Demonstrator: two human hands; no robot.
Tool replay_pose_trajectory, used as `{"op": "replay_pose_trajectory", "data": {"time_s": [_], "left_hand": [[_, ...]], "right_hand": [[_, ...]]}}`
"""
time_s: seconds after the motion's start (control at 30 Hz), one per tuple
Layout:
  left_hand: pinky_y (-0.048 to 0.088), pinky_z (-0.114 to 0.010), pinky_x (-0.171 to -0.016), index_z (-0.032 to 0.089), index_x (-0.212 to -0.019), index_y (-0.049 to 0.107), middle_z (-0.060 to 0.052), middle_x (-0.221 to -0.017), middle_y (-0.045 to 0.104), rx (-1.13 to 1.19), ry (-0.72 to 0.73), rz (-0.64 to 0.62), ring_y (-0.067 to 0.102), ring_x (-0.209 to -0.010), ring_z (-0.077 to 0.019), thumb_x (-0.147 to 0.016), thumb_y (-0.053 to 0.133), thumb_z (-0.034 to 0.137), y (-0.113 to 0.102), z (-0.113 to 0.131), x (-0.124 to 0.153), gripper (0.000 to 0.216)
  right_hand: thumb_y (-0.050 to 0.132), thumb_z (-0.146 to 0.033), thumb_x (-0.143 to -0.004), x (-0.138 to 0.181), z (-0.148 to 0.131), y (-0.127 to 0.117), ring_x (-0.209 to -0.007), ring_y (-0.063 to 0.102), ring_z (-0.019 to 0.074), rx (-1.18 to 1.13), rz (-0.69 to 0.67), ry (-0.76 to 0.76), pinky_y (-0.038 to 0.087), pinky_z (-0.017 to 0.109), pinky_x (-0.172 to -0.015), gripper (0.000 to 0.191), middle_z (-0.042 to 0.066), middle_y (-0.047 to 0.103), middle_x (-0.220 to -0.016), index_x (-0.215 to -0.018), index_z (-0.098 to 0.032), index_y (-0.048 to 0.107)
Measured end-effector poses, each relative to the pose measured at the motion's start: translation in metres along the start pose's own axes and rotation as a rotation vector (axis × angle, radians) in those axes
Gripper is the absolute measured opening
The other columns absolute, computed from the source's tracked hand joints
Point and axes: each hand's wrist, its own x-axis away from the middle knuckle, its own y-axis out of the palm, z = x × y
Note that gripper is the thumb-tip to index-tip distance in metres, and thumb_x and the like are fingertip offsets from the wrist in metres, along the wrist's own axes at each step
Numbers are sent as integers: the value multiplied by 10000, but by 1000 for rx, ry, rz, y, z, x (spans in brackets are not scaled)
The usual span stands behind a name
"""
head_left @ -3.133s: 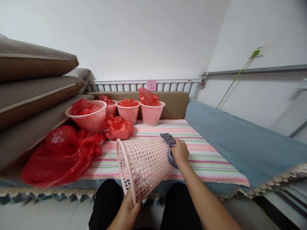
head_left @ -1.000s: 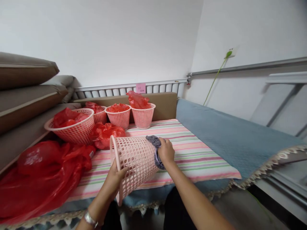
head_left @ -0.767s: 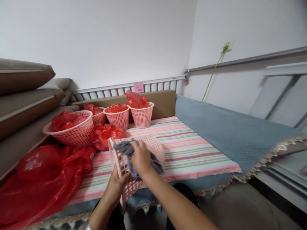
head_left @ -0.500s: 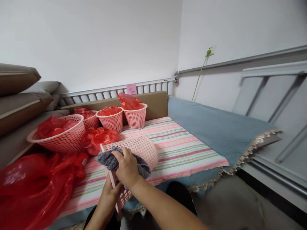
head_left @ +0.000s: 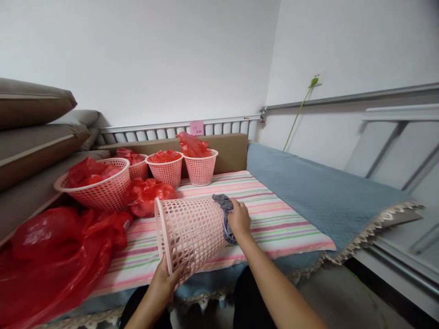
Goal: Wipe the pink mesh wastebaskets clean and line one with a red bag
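A pink perforated plastic basket (head_left: pixel 192 233) lies on its side in front of me, its rim toward the left and its base toward the right. My left hand (head_left: pixel 165 279) grips the rim at the lower left, fingers partly hidden by the basket. At the base end, my right hand (head_left: pixel 239 218) is closed on a grey cloth (head_left: pixel 224 204) and presses it against the bottom of the basket. Beneath lies a striped towel (head_left: pixel 270 210) in pink, green and white.
Several pink baskets lined with red plastic bags, such as this one (head_left: pixel 200 169), stand along the back. A loose red bag (head_left: pixel 58 256) spreads at the left, another (head_left: pixel 149 194) behind the held basket. Grey cushions (head_left: pixel 34 137) are stacked left; a blue cover (head_left: pixel 308 178) lies right.
The cloth and my right hand have moved right, from the basket's rim to its base. The basket has turned so its side shows more. The view has shifted slightly.
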Motion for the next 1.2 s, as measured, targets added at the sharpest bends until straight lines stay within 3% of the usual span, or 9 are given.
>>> {"op": "replay_pose_trajectory", "data": {"time_s": [0.17,0.3,0.37,0.43,0.53,0.63,0.8,0.9,1.2], "left_hand": [[488,-412,-941,206,-1352,400,-163,-1142,684,30,-4,-6,638,-1073,-290,-655,790,388,1,-1,-1,819],[565,-345,-745,207,-1157,551,-43,-802,737,-10,10,75,702,-774,-231,-561,844,370,-3,-7,-2,684],[568,-315,-612,203,-1040,600,18,-567,673,-49,-2,101,671,-583,-203,-516,863,366,-10,-15,-4,609],[562,-302,-581,202,-972,625,19,-528,662,-60,-4,107,665,-560,-204,-511,866,355,-15,-22,-5,542],[571,-345,-717,212,-1044,615,-48,-828,756,16,31,89,708,-799,-260,-523,861,342,-15,-26,-7,590],[532,-420,-869,222,-1266,498,-119,-1087,720,36,24,60,660,-1028,-313,-594,824,366,-6,-21,-6,761],[452,-462,-992,199,-1418,320,-187,-1215,649,3,2,-7,605,-1131,-328,-680,760,420,-1,-25,2,887],[434,-482,-1006,194,-1425,285,-196,-1216,643,6,15,-23,592,-1147,-332,-700,747,404,-5,-28,1,885],[515,-482,-857,261,-1438,194,-187,-1365,495,47,67,69,603,-1102,-331,-732,658,227,18,51,-23,846]], "right_hand": [[438,-27,-769,39,-67,-5,-1031,493,212,-230,11,-321,395,298,-885,491,96,548,-1089,-1193,-224,587],[480,-33,-723,80,-133,-14,-1001,505,197,-532,-83,-471,412,301,-910,495,68,557,-1062,-1159,-238,598],[496,-43,-717,96,-150,-18,-999,504,191,-639,-110,-520,418,302,-913,507,52,550,-1067,-1168,-258,587],[506,-41,-707,105,-155,-19,-999,500,188,-667,-125,-552,420,302,-912,532,47,542,-1063,-1183,-267,578],[535,-84,-737,101,-142,-12,-1020,486,199,-567,-100,-608,408,313,-921,508,57,523,-1107,-1203,-283,575],[506,-122,-798,74,-112,-1,-1003,487,213,-343,-57,-565,406,321,-888,460,65,522,-1114,-1210,-314,576],[413,-98,-847,19,-50,7,-953,498,223,-14,-11,-223,400,303,-792,446,88,549,-1030,-1219,-289,568],[403,-116,-867,7,-30,6,-960,492,224,44,0,-153,394,285,-723,432,80,543,-1043,-1223,-308,554],[433,-83,-821,12,-22,6,-959,490,223,-13,31,-156,387,282,-726,421,77,545,-1045,-1163,-269,592]]}}
